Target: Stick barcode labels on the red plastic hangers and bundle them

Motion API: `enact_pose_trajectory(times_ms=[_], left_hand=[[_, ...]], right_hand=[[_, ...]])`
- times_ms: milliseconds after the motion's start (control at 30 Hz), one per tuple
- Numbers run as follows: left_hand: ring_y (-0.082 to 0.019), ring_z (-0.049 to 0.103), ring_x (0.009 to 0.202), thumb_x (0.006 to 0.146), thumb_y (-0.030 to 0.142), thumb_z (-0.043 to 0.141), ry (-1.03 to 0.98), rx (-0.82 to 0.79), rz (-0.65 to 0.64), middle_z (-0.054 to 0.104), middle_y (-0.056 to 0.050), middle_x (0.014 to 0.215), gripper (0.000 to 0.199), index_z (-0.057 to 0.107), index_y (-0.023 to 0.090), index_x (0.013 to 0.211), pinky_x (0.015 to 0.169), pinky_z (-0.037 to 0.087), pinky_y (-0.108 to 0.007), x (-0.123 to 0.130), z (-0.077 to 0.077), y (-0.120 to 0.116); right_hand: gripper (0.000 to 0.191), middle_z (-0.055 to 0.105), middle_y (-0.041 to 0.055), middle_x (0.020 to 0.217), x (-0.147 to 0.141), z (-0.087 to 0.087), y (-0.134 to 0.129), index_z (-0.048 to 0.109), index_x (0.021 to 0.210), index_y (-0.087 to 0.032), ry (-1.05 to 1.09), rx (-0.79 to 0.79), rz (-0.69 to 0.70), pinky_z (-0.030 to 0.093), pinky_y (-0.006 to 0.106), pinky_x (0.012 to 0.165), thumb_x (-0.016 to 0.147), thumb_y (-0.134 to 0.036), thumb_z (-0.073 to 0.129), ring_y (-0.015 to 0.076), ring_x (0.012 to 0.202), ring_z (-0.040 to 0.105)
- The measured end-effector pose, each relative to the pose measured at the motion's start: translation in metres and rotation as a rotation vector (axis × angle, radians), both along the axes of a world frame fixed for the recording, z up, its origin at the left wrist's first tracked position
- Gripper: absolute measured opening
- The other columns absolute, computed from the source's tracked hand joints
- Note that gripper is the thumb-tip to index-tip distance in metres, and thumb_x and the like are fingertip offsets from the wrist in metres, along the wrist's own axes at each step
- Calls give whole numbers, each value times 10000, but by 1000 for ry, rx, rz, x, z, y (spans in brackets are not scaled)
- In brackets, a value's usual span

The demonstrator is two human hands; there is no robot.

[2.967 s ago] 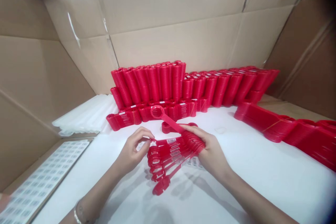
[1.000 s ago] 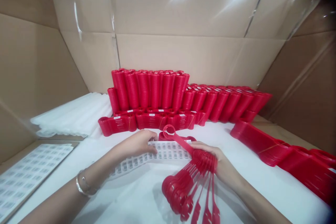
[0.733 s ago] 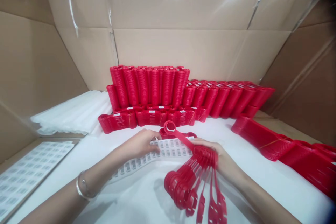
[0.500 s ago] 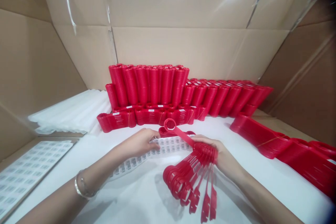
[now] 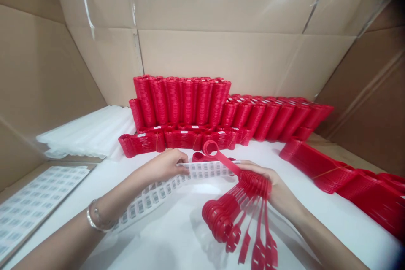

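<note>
My left hand (image 5: 172,163) pinches the upper edge of a white strip of barcode labels (image 5: 202,170), which runs from under my left forearm across to my right hand. My right hand (image 5: 265,177) is closed round a fanned bunch of red plastic pieces (image 5: 226,209) with ring-shaped ends, hanging down over the white table. One red ring piece (image 5: 224,162) sticks up and left from that hand, crossing in front of the strip's right end. The fingertips of my right hand are partly hidden behind the strip and the red pieces.
Stacks of red ring pieces (image 5: 186,103) stand along the back, some banded and labelled. More banded red bundles (image 5: 335,173) lie at the right. White plastic sleeves (image 5: 88,130) and barcode label sheets (image 5: 38,202) lie at the left. Cardboard walls (image 5: 240,59) enclose the table (image 5: 171,236).
The hanging red pieces have swung and spread further downward and right. My right hand has shifted slightly right, and more of the label strip shows between my hands and beneath my left forearm.
</note>
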State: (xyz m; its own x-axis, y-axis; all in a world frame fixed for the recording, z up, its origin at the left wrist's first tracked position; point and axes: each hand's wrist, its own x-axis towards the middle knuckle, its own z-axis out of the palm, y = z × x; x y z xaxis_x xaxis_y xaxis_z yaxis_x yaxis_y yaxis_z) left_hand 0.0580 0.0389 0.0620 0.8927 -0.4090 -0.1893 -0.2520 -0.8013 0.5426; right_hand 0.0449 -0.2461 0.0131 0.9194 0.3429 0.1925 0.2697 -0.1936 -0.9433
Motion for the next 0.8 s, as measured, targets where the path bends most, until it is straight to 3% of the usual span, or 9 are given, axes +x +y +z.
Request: enact_pose_trajectory(times_ms=[100,200,300,400,533,800], left_hand=[[-126,514,709,717,381,580,25,36,-59,582,-1,829,265,590,165,872,580,344,-196,-9,10,-3],[-168,517,901,636,396,681,-15,-71,-96,558,-25,1054,476,563,204,1055,727,392,-214,-19,19,-14],[-154,538,855,657,390,677,-69,-255,-59,593,-7,971,399,585,199,995,741,404,-223,-25,17,-29],[-160,561,828,675,334,664,-69,-340,17,617,-10,900,259,611,166,865,748,416,-237,-26,5,-38],[-169,564,855,732,275,593,-24,-426,17,626,-25,922,193,620,163,887,751,423,-243,-25,-9,-42],[-128,513,658,746,368,563,-85,-247,-3,582,-11,726,226,586,147,787,590,364,-212,-27,-6,-40]], right_hand=[[307,550,79,1199,-3,6,4,679,999,-217,8,-10,28,344,371,1015,751,-390,630,237,1120,506],[298,565,89,1178,-8,12,10,679,999,-208,2,-40,70,363,375,997,759,-375,624,240,1103,516],[272,569,86,1166,-14,13,16,674,1013,-214,10,-46,122,361,371,994,791,-350,595,226,1100,518],[258,566,75,1167,-18,11,20,675,1018,-237,29,-4,144,357,358,996,795,-337,591,216,1106,513],[279,558,79,1185,-20,9,22,672,1032,-234,110,37,154,368,367,984,789,-346,592,225,1102,517],[369,570,99,1179,-19,7,24,691,989,-207,175,82,69,344,395,1002,704,-438,652,253,1100,520]])
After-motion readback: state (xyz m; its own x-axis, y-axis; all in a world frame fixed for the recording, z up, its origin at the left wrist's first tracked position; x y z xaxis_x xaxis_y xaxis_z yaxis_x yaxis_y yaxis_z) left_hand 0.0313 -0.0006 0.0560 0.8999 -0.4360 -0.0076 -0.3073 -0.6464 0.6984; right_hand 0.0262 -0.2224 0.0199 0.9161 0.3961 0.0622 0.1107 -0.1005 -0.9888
